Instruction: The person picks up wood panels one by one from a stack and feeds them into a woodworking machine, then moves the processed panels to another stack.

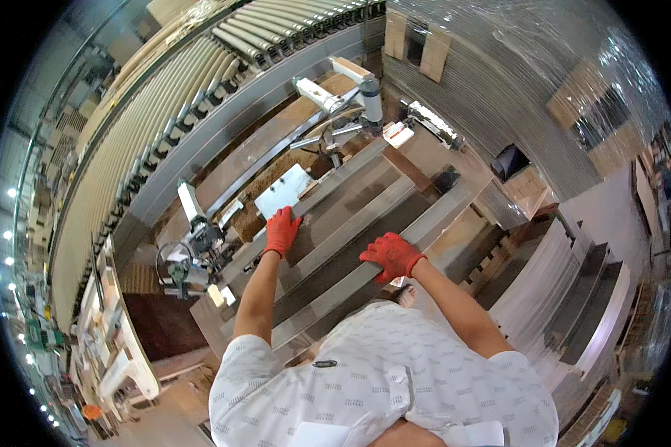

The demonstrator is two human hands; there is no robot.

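Both my hands wear red gloves. My left hand [281,230] lies flat, fingers together, on the top edge of a long grey metal profile [328,195] that rests on the workbench. My right hand [392,255] curls over the edge of a second long metal profile [432,217] lying parallel to the first. A third profile [350,227] sits between them. A white flat plate [282,191] lies just beyond my left hand.
A roller conveyor [171,112] curves along the left and top. Clamp fixtures [197,242] and a pneumatic press head [365,93] stand by the bench. A film-wrapped pallet stack [514,82] is at upper right; stacked metal profiles [566,290] lie to the right.
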